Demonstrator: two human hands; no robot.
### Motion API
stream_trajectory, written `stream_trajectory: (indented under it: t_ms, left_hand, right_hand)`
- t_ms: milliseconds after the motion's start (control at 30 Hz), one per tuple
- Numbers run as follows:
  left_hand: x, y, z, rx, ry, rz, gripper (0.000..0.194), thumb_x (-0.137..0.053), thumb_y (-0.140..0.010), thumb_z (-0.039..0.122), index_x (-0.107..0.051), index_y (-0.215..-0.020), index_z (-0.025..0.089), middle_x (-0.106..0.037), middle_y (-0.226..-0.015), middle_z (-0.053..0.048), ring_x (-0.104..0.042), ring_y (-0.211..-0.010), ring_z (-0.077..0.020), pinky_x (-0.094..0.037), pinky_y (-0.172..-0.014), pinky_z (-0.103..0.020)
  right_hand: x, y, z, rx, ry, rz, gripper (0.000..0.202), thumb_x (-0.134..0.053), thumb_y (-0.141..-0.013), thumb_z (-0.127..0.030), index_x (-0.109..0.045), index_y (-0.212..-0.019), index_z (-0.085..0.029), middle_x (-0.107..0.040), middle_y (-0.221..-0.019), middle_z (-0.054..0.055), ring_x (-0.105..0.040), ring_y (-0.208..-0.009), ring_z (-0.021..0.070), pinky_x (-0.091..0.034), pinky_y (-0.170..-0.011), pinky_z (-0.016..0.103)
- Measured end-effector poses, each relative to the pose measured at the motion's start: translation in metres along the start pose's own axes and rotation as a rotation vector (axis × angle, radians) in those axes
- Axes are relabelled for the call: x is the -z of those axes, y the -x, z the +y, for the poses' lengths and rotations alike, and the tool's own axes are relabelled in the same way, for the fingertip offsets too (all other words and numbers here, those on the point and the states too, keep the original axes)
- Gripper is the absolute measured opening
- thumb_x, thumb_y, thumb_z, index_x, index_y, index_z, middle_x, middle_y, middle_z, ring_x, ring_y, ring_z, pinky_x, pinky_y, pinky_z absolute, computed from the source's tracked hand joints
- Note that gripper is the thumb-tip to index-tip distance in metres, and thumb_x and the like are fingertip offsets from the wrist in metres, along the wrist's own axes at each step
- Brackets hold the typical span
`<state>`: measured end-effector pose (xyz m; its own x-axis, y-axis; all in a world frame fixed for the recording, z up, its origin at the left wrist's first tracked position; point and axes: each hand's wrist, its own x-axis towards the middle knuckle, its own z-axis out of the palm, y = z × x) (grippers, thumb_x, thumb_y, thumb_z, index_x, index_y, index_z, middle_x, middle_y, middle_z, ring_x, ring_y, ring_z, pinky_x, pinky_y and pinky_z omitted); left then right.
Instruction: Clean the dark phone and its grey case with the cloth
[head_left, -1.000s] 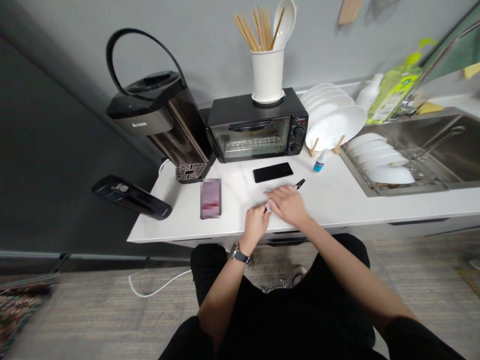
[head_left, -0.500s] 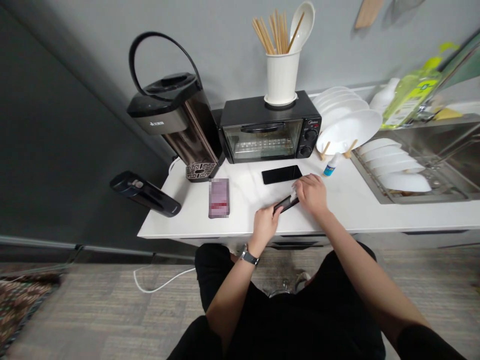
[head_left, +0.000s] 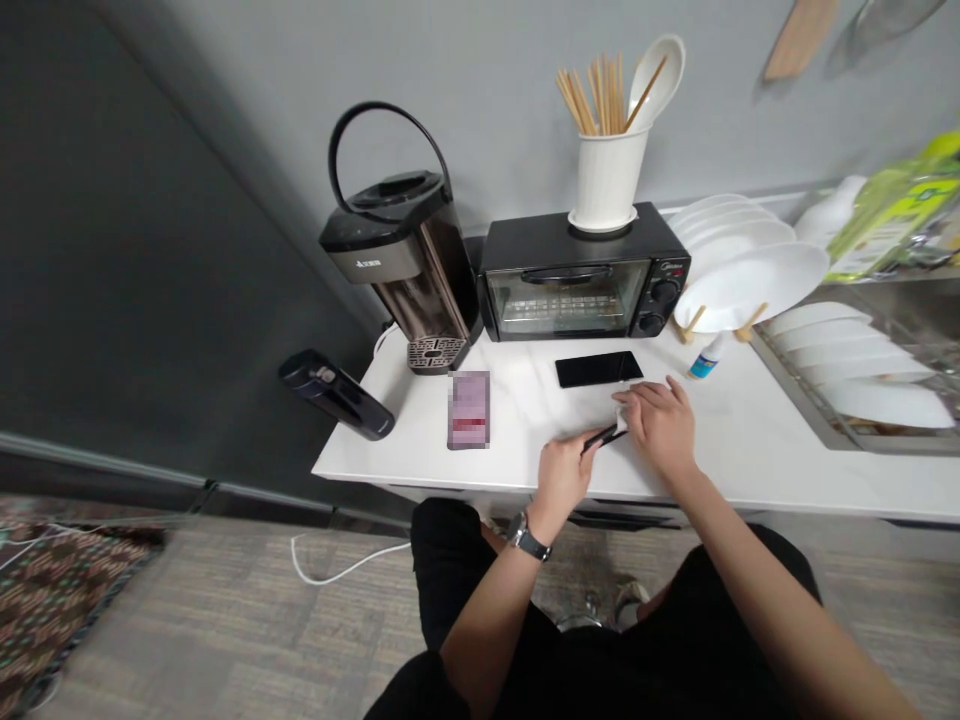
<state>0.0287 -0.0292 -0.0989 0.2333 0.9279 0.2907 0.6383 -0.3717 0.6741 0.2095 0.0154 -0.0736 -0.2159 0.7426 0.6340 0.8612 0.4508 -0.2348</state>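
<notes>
Between my hands, above the white countertop (head_left: 517, 420), is a slim black object shaped like a phone (head_left: 601, 438), tilted so that mostly its edge shows. My left hand (head_left: 564, 478) grips its left end, thumb on the near side. My right hand (head_left: 661, 425) is closed over a crumpled white tissue (head_left: 622, 419), pressed to the object's right end; its fingertips are partly hidden. Just beyond lies a black smartphone (head_left: 598, 369), screen up. A small white bottle with a blue label (head_left: 705, 359) stands to the right of it.
Behind are a black toaster oven (head_left: 577, 245) bearing a white chopstick holder (head_left: 609, 180), and a drinks dispenser (head_left: 405, 260). A dark flask (head_left: 337, 395) and a blurred purple packet (head_left: 469, 410) are leftward. White plates (head_left: 739, 275) and a sink (head_left: 817, 410) stand right.
The view has shifted left, so everything sits further right. The black object has been tilted more edge-on, and my right fingers have lifted slightly around the tissue.
</notes>
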Motion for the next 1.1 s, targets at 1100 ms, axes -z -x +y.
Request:
stream_trajectory:
  t_ms: [1100]
  left_hand:
    - [0.004,0.001,-0.003,0.072,0.023,-0.053,0.027,-0.055,-0.102,0.016,-0.077,-0.115,0.022,-0.082,-0.109,-0.008,-0.078,-0.095,-0.0234,-0.061,-0.088,-0.031]
  right_hand:
    - [0.005,-0.002,-0.015,0.048,-0.061,-0.125,0.033,-0.042,-0.107,-0.026,-0.075,-0.105,-0.021,-0.077,-0.102,0.008,-0.063,-0.099,0.028,-0.041,-0.103,0.048]
